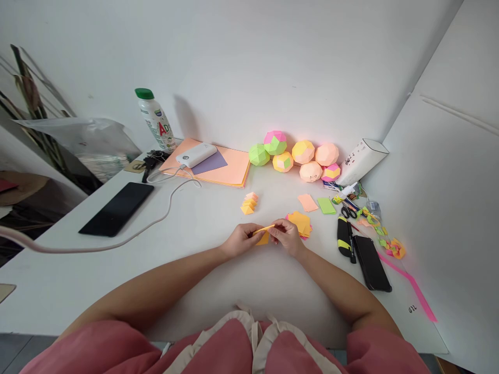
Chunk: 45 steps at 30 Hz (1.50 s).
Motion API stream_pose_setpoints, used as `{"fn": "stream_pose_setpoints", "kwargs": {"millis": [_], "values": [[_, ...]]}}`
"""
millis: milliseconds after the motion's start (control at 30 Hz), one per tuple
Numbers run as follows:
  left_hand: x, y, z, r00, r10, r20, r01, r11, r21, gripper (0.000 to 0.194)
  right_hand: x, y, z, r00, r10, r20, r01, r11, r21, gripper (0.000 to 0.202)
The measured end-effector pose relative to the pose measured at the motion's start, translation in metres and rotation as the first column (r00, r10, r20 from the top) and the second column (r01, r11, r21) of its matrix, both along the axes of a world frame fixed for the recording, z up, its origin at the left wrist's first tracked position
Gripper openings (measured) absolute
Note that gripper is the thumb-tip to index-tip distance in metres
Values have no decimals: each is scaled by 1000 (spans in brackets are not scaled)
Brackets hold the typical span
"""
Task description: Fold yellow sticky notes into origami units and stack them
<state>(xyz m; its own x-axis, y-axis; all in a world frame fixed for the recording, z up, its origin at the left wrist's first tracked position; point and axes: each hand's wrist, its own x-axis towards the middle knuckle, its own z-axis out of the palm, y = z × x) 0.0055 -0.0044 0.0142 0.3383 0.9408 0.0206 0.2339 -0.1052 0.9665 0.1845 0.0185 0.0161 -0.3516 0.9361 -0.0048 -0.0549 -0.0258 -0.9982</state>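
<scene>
Near the middle of the white table, my left hand (240, 240) and my right hand (286, 236) pinch a small orange paper piece (263, 238) between them, one at each end. Its upper edge looks folded. Right beside my right hand lies a stack of orange and pink paper pieces (299, 224). Above my left hand stands a short row of small folded orange and peach pieces (249, 203). A peach sheet (307, 202) and a green sheet (326, 205) lie to the upper right. Several faceted paper balls (303, 151) sit against the wall.
On the left are a black tablet (117, 209), a white cable (156, 221), a power bank (196, 155) on peach sheets (230, 169) and a bottle (156, 122). Scissors (348, 211), a cutter (343, 236), a phone (372, 263) and paper scraps (395, 249) lie on the right.
</scene>
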Motion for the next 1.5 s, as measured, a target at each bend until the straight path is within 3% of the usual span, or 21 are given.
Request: {"fn": "stream_pose_setpoints", "kwargs": {"millis": [1500], "values": [[-1,1,-1,1000,-16,19,16,1000,2,35,2,3,0,999,8,-50,-9,999,-35,22]]}}
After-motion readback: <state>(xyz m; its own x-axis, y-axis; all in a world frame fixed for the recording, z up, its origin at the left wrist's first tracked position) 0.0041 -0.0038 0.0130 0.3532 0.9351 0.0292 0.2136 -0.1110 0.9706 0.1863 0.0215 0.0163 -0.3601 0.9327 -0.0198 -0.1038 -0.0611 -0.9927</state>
